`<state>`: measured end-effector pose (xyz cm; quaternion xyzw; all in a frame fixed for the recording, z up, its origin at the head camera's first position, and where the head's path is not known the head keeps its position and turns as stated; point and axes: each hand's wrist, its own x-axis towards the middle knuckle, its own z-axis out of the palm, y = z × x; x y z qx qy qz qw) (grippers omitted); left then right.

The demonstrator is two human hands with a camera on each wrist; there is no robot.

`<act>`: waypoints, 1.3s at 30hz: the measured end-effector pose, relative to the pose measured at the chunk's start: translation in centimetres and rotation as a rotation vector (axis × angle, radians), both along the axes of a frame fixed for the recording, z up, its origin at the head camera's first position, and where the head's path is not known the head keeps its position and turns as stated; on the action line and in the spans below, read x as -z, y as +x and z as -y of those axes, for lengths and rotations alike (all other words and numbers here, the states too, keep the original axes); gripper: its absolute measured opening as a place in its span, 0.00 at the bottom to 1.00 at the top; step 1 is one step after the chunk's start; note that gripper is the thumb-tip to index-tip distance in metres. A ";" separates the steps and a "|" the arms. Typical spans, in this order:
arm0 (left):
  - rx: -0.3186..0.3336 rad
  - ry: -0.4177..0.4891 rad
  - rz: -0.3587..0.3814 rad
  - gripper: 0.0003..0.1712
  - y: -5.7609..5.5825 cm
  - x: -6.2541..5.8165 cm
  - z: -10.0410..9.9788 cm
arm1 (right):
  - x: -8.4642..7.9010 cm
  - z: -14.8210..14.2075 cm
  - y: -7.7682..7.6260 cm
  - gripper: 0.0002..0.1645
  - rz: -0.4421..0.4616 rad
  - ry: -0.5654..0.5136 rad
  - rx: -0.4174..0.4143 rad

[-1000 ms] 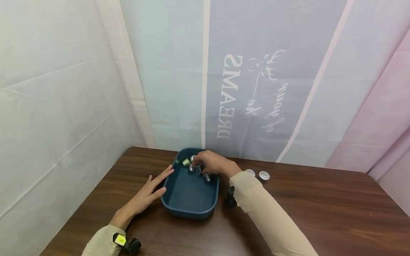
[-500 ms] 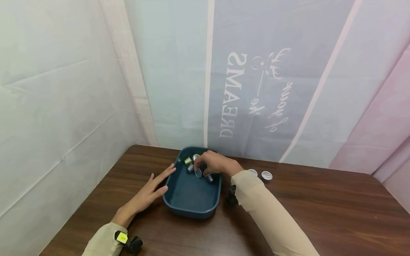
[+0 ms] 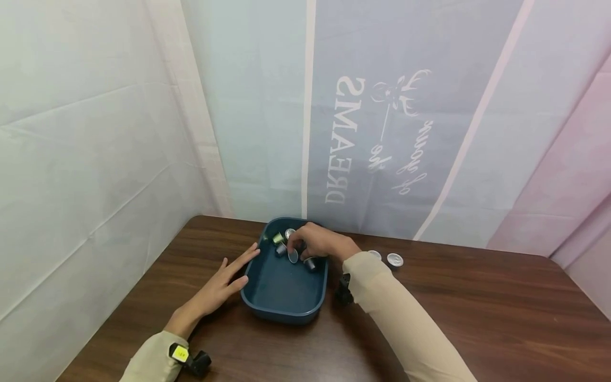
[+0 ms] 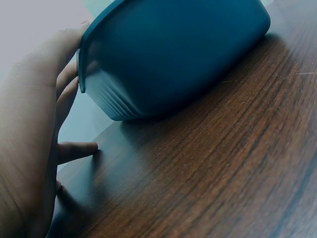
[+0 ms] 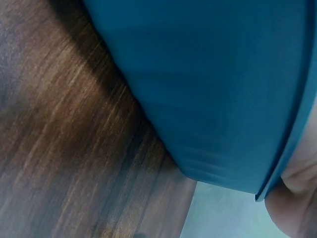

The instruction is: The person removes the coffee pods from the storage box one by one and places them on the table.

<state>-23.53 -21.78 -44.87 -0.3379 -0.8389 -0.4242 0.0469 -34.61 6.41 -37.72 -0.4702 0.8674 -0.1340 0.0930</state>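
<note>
In the head view a dark blue plastic tub (image 3: 281,289) stands on the table with several small coffee capsules at its far end. My right hand (image 3: 319,241) reaches over the tub's right rim, fingers bent down, pinching a silver-lidded coffee capsule (image 3: 293,256); the hand partly covers it. Close by lie a dark capsule (image 3: 311,263), a green capsule (image 3: 278,239), a grey capsule (image 3: 280,250) and one with a pale lid (image 3: 289,233). My left hand (image 3: 217,289) touches the tub's left rim with fingers spread. The right wrist view shows the tub's outer wall (image 5: 208,99), hiding the fingers.
Two white-lidded capsules sit on the wooden table (image 3: 477,302) right of the tub, the outer capsule (image 3: 394,260) in plain sight and the inner capsule (image 3: 374,254) partly behind the right sleeve. A printed curtain (image 3: 258,106) hangs at the table's back edge.
Under my right fingers the silver-lidded capsule has tilted so its lid faces up more, and the grey and dark capsules have shifted slightly. My left hand stays at the rim.
</note>
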 end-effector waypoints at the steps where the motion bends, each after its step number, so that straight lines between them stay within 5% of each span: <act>1: 0.000 0.000 0.003 0.34 0.0 0.0 0.0 | 0.0 -0.1 0.0 0.18 0.003 -0.008 -0.003; 22: 0.001 0.004 -0.009 0.35 -0.1 0.4 0.1 | -4.0 -4.1 0.7 0.18 0.054 -0.307 0.049; 39: -0.011 0.017 -0.007 0.34 0.2 0.5 0.0 | -4.3 -7.0 3.2 0.17 0.151 -0.597 0.130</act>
